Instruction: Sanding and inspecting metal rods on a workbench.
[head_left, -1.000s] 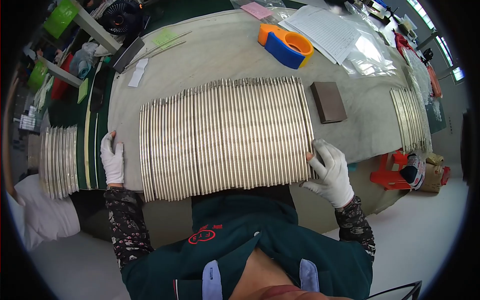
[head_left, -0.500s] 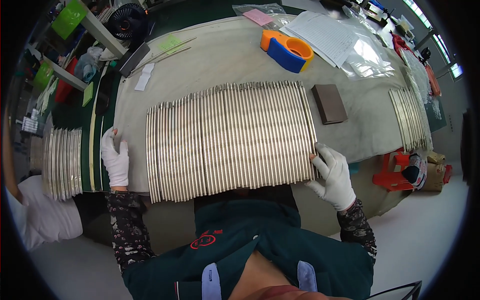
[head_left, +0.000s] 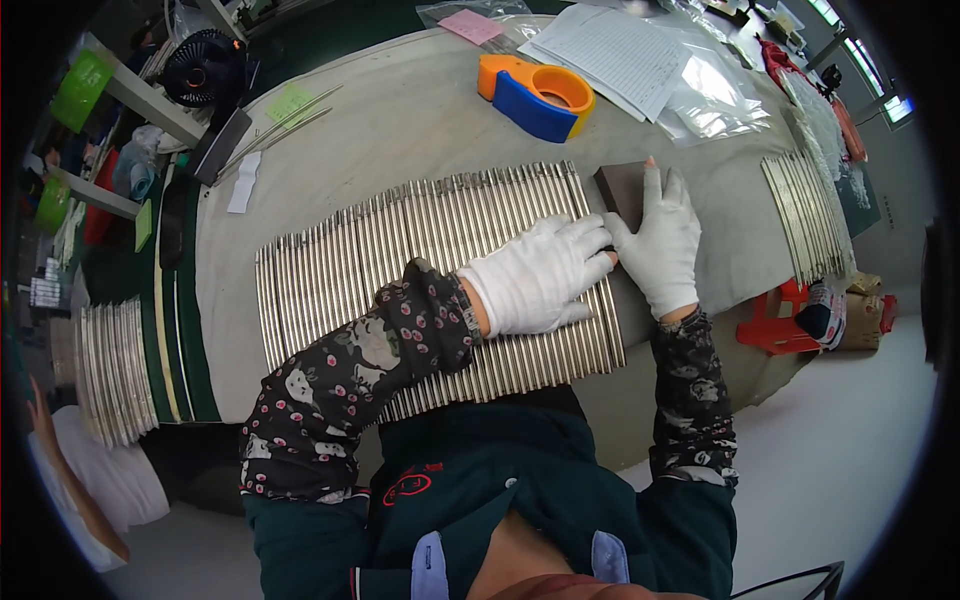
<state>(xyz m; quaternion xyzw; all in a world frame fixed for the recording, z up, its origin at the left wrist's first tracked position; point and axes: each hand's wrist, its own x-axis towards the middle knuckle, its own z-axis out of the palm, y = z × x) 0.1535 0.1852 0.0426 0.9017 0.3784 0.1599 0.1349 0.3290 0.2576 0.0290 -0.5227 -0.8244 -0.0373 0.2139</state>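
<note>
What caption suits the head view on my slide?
Gloved left hand over a row of silvery rods, gloved right hand partly covering a brown block.

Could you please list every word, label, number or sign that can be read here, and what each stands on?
Dark green shirt: red oval emblem with letters inside and small red characters above; I won't copy the wording.
White sheets: rows of writing, too small to read.
Wall at far right: dark marks, too small to read.
Metal rods, brown block: no text I can make out.
</note>
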